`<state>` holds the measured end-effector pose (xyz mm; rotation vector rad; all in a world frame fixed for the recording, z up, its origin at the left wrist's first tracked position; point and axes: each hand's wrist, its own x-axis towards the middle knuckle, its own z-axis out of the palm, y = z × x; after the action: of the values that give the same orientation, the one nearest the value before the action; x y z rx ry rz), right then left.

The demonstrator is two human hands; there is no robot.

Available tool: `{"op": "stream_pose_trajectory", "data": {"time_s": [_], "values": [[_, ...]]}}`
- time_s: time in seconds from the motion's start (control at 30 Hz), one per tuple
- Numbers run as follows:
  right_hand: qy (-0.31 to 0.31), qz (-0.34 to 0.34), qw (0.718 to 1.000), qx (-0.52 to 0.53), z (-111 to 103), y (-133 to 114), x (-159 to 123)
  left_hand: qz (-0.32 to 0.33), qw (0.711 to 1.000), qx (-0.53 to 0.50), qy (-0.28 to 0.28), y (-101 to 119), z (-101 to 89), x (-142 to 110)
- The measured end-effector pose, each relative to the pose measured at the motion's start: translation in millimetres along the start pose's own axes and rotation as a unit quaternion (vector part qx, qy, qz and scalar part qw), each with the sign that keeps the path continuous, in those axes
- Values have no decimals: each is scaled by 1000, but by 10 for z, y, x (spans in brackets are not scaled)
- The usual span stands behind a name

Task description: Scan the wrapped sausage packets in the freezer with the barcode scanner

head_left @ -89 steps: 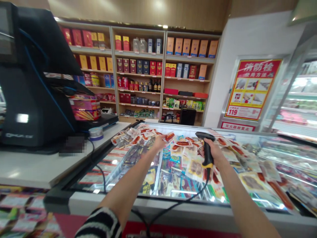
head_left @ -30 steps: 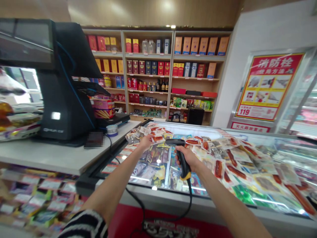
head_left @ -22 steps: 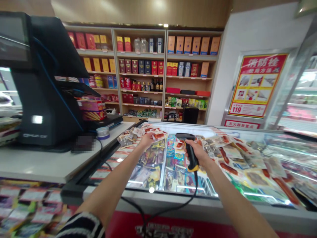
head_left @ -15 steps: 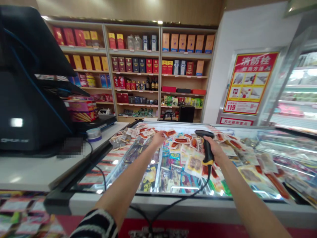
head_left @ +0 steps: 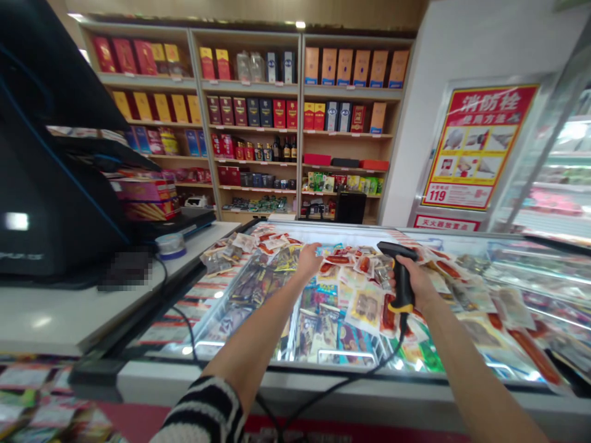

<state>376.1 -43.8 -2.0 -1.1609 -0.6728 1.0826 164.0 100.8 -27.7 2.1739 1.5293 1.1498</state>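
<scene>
My left hand (head_left: 308,258) reaches out over the chest freezer's glass lid (head_left: 258,320). Its fingers curl down onto a sausage packet (head_left: 330,268) at the edge of a heap of snack packets (head_left: 364,289). My right hand (head_left: 418,282) is wrapped round the handle of a black barcode scanner (head_left: 401,274) with a yellow band, head pointing left toward the packets. The scanner's black cable (head_left: 332,389) hangs over the freezer's front rim. A second, smaller pile of packets (head_left: 240,249) lies left of my left hand.
A black till terminal (head_left: 41,203) stands on the white counter (head_left: 69,311) at left, with a roll of tape (head_left: 170,245) beside it. Shelves of boxed goods (head_left: 277,117) fill the back wall. A red poster (head_left: 475,147) and a glass-door fridge (head_left: 554,178) are at right.
My left hand went from the left pile across to the middle heap. The scanner hand shifted right with it. The view swung slightly left and down.
</scene>
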Motion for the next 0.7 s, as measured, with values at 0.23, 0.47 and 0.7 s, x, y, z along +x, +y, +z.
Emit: {"op": "stream_pose_trajectory", "data": {"time_s": [0.23,0.47,0.7], "values": [[-105,1,994,-9,502,65,-50,-211,957,117,160,-1189,-1074,-136],[-144,26,989,-24,948,219,-96,-375,905,76,185,-1895,-1549,-252],[-206,70,974,-61,1374,431,-351,-330,922,-48,196,-1940,-1469,-244]]}}
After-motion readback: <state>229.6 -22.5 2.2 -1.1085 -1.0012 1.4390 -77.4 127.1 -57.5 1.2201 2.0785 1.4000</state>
